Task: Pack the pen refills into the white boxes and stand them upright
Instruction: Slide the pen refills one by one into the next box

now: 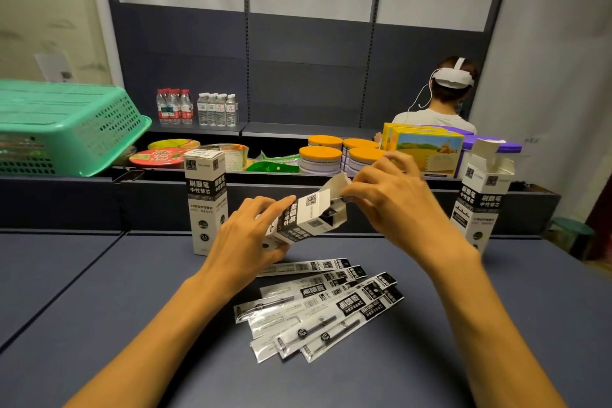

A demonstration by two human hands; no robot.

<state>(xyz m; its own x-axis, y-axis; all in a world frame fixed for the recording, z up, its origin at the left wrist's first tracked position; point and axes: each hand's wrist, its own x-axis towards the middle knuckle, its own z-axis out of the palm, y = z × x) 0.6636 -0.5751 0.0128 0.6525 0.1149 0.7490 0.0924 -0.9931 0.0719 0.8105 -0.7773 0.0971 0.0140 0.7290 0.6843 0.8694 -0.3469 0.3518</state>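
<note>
**Box flap being worked at the open end**

Nearest, loose pen refill packets (319, 310) are left fanned on the dark table (99, 291), not yet packed. Above them a white refill box (299, 220) is held tilted: its lower body is gripped by the left hand (246, 235), while its end flap is pinched by the right hand (390, 199). Judged, the flap is being opened or closed; which cannot be told. Behind, a closed box (206, 202) is stood upright at left, an open-topped box (480, 199) at right.

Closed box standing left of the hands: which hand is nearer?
Left. The left hand grips the tilted box right beside the closed box; the right hand works that box's flap farther right.
</note>
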